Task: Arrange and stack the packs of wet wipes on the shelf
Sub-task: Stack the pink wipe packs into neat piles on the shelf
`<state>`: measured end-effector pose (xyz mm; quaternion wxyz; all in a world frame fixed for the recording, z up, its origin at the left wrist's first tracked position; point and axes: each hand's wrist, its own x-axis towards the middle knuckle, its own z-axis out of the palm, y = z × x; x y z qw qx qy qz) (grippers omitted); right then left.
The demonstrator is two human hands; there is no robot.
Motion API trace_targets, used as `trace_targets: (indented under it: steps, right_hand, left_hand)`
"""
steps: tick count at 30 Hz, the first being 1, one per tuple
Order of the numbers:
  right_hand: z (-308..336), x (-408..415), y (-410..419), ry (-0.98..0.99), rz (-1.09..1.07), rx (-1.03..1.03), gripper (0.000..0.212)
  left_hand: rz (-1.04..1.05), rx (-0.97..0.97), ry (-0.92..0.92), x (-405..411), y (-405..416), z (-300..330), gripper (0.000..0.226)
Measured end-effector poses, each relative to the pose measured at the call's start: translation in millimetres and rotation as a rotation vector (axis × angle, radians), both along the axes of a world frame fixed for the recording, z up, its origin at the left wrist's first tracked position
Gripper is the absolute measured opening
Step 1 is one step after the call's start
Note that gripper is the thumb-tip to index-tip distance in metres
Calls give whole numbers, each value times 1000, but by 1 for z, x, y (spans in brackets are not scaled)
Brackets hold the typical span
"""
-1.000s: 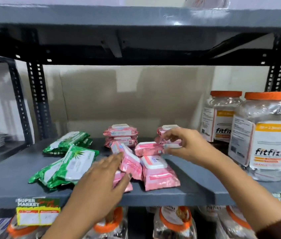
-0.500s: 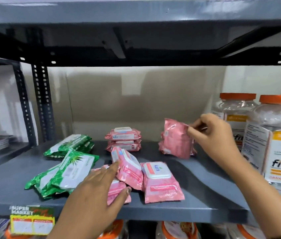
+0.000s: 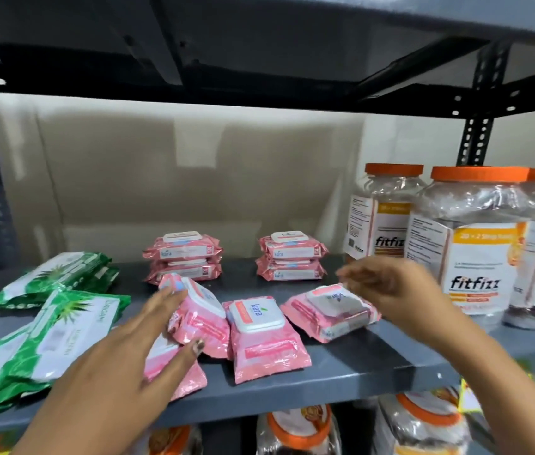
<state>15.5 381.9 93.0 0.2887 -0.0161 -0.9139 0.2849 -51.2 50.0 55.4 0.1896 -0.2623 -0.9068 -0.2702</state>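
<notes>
Pink wet wipes packs lie on the grey shelf. Two neat two-pack stacks stand at the back, one left and one right. In front, one pink pack leans tilted, one lies flat with its lid up, and another lies to the right. A further pink pack is partly hidden under my left hand, which rests spread against the tilted pack. My right hand is blurred, its fingertips just over the right pack's far corner, gripping nothing I can see.
Green wipes packs are piled at the shelf's left, with more behind. Large orange-lidded Fitfizz jars stand at the right. More jars fill the shelf below. An upper shelf hangs close overhead.
My right hand let go of the pink pack it held upright at the back and dropped forward over the front right pack. The view moved closer. My left hand stayed put.
</notes>
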Motion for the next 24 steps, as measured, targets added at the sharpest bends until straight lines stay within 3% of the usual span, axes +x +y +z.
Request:
trace_targets:
  steps: [4,8,10,13,15,18,22,24]
  right_hand:
    - [3,13,33,-147,-83,-30,43]
    - [6,3,29,-305,45,-154,62]
    - [11,-4,26,-407,101,-142,68]
    - [17,-20,24,-585,154,-14,73]
    - [24,-31,19,-671,155,110,73]
    - [31,-41,12,-707,56,226,72]
    - [26,-54,-5,-603,-256,398,86]
    - [17,-61,-16,-633,-410,382,87]
  left_hand:
    - [-28,12,-10,-5,5,-5,57]
    - [-70,-48,58,-6,17,3,83]
    - [-118,-137,101,1,36,20,88]
    - [-219,-360,66,2,71,41,66]
    - [-289,-550,10,-10,88,44,68]
    - [-315,-736,-53,-26,96,39,65]
    - [-298,-726,-25,-32,88,34,64]
    - [-292,-729,-20,-31,85,34,63]
